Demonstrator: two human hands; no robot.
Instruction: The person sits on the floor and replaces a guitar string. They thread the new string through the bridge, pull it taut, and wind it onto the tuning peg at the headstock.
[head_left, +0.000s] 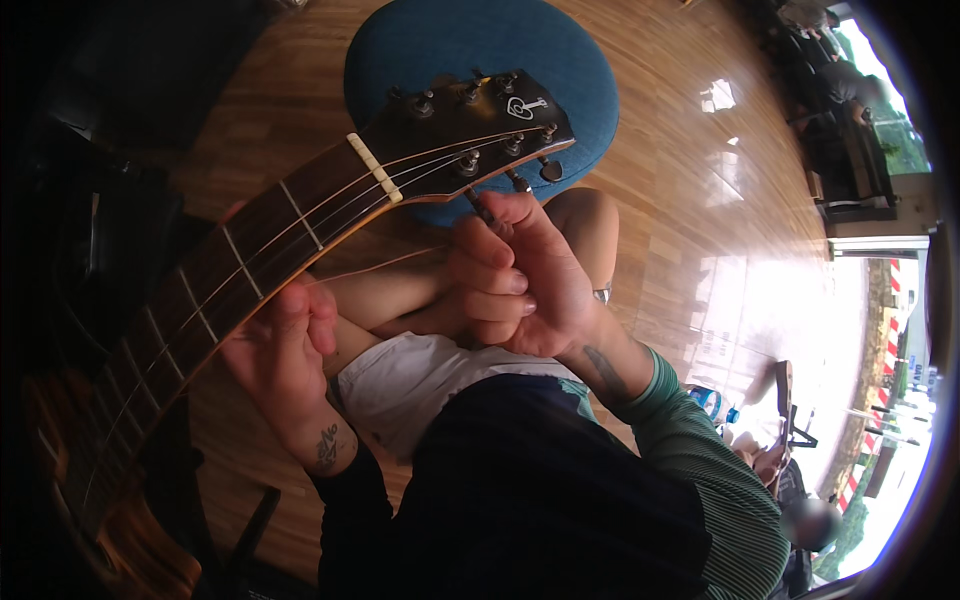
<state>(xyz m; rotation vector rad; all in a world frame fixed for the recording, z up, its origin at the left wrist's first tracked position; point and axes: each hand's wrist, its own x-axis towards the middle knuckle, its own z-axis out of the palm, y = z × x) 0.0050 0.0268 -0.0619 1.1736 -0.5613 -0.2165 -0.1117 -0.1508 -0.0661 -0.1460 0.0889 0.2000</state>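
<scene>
An acoustic guitar's dark headstock (480, 120) points to the upper right, with tuning posts and a heart-shaped key emblem. Several strings pass over its pale nut (373, 168); the fretted neck (259, 232) runs down to the wooden body (142, 536) at lower left. My right hand (525, 277) pinches a tuning peg (478, 204) on the headstock's near side, its other fingers curled. My left hand (281, 341) is under and behind the neck, fingertips just showing past the far edge. A thin copper-coloured string (382, 265) spans between my hands; its ends are hidden.
A round blue upholstered stool (480, 37) stands behind the headstock on the wooden floor (660, 90). My crossed legs (390, 296) are below the guitar. At right, another person (810, 525) sits near a plastic bottle (709, 401) and bright windows. Dark objects fill the left side.
</scene>
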